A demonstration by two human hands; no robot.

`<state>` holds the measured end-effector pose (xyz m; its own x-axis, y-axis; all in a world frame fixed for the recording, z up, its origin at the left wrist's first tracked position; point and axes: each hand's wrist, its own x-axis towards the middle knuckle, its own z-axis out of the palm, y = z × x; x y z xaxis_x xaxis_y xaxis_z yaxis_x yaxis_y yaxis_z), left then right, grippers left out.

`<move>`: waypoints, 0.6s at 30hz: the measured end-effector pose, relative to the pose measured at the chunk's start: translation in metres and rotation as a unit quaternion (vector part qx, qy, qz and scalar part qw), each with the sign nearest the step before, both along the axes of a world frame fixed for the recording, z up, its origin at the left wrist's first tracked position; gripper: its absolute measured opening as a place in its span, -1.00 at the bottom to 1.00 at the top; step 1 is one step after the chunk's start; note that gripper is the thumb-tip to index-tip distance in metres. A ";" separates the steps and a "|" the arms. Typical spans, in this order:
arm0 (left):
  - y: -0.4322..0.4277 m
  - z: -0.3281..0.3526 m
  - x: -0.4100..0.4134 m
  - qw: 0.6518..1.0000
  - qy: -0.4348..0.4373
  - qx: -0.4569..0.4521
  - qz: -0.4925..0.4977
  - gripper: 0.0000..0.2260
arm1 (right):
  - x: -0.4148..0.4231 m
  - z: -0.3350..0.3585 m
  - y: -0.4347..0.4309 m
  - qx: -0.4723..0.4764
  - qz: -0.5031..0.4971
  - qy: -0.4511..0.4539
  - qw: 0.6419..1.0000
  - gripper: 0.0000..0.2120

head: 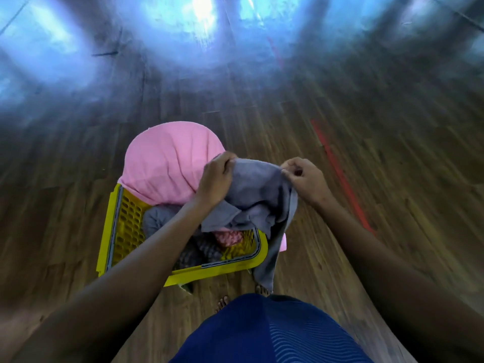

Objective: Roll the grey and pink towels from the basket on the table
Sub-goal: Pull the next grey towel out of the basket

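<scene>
Pinch of left hand (pixel 217 176) and right hand (pixel 306 176) on grey towel (pixel 258 195) above yellow basket (pixel 222 271)

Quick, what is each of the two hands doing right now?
Left hand: closed, gripping the grey towel by its top edge.
Right hand: closed, pinching the same grey towel.

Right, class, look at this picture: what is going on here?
A person stands over a yellow basket on a wooden floor. The left hand and the right hand each pinch the top edge of a grey towel, holding it up above the basket while the rest hangs crumpled. A pink towel lies draped over the basket's far end, and more towels sit inside. Nothing is rolled out yet, and no table is in view.
</scene>
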<state>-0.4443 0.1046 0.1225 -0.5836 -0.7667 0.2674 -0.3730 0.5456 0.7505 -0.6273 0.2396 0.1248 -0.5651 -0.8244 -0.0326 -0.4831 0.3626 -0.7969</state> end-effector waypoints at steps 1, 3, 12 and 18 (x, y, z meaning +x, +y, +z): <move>-0.001 0.012 -0.007 1.000 0.003 -0.012 -0.025 -0.86 | 0.003 0.003 -0.005 -0.004 0.040 -0.020 0.999 -0.81; -0.002 0.035 -0.023 0.996 -0.001 -0.037 -0.076 -0.86 | 0.013 0.010 -0.019 -0.022 0.105 -0.040 0.993 -0.75; -0.012 0.047 -0.018 0.989 -0.035 -0.115 -0.087 -0.89 | 0.024 0.040 -0.037 -0.131 0.074 -0.041 0.988 -0.69; -0.007 0.014 0.008 0.994 -0.091 -0.058 0.004 -0.86 | 0.024 0.048 -0.027 -0.130 0.053 -0.017 0.990 -0.70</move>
